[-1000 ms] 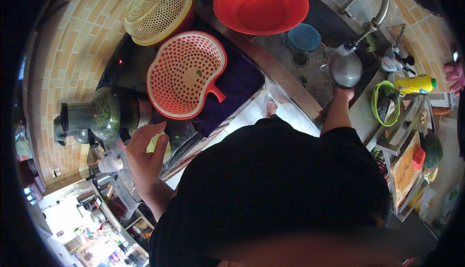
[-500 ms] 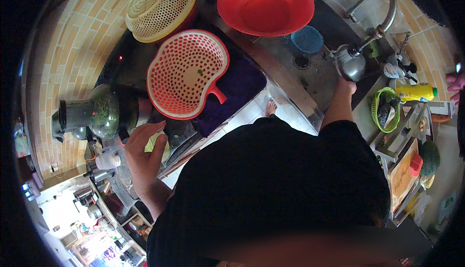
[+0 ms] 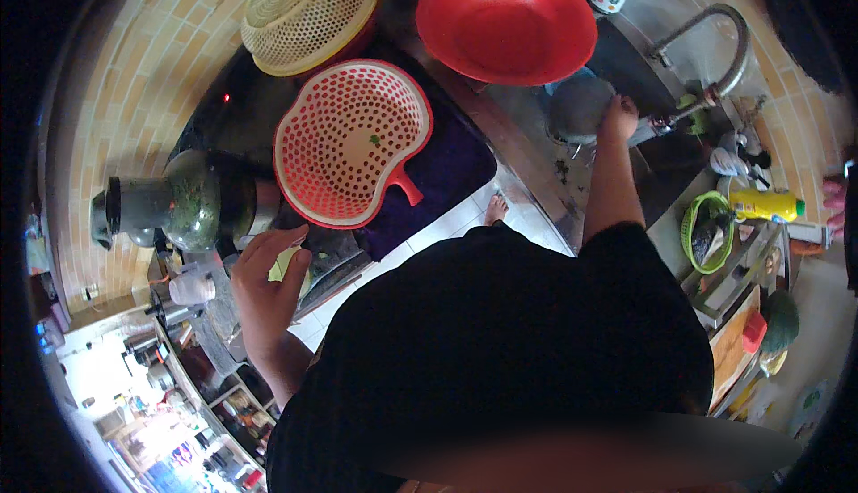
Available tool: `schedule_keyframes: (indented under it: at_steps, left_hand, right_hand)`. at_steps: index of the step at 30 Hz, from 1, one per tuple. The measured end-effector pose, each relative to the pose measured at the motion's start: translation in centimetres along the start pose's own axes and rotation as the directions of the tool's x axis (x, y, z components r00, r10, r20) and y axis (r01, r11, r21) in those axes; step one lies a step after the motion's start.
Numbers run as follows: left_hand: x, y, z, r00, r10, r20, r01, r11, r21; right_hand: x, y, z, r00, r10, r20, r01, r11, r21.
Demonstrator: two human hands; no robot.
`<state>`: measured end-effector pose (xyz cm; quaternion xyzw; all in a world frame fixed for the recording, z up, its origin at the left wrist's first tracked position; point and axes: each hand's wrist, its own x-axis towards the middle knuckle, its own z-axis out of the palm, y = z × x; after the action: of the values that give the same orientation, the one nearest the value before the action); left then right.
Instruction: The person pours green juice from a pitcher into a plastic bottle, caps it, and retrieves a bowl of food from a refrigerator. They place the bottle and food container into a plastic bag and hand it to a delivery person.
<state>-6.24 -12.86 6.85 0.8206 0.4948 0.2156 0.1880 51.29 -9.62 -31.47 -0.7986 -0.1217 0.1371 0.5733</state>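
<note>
My right hand (image 3: 618, 119) grips a round grey bowl-like vessel (image 3: 579, 110), tilted over the sink (image 3: 527, 122), with water running off its lower edge. The metal tap (image 3: 737, 42) arches just right of it, and part of a blue bowl (image 3: 583, 75) shows behind it. On the left, my left hand (image 3: 268, 278) is curled with thumb and fingers around a pale green piece (image 3: 284, 265), mostly hidden by the hand. Beside that hand stand a juicer-like machine (image 3: 201, 200) with green bits inside and a red-and-white apple-shaped colander (image 3: 353, 140) holding a scrap of leaf.
A large red basin (image 3: 507, 21) sits at the sink's far side. Behind the colander is a yellow perforated basket (image 3: 308, 15). To the right are a green basket (image 3: 708, 232), a yellow bottle (image 3: 764, 205) and a wooden board (image 3: 735, 350). The counter edge (image 3: 532, 193) runs before me.
My right hand has moved left from under the tap with the grey vessel, tipping it over the sink. My left hand stays in place. The whole view has shifted slightly.
</note>
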Motion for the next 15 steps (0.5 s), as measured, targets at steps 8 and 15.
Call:
schedule_keyframes:
  at_steps: [8, 15]
  left_hand:
    - [-1.4, -0.3, -1.2, 0.980, -0.193, -0.051, 0.196, 0.979, 0.064]
    - [-9.3, -2.0, -2.2, 0.892, -0.445, -0.082, 0.436, 0.894, -0.107]
  right_hand:
    - [12.7, -8.8, -1.3, 0.991, 0.098, 0.091, 0.015, 0.600, -0.800]
    - [18.7, -9.6, -2.9, 0.996, -0.091, -0.020, 0.027, 0.488, -0.873]
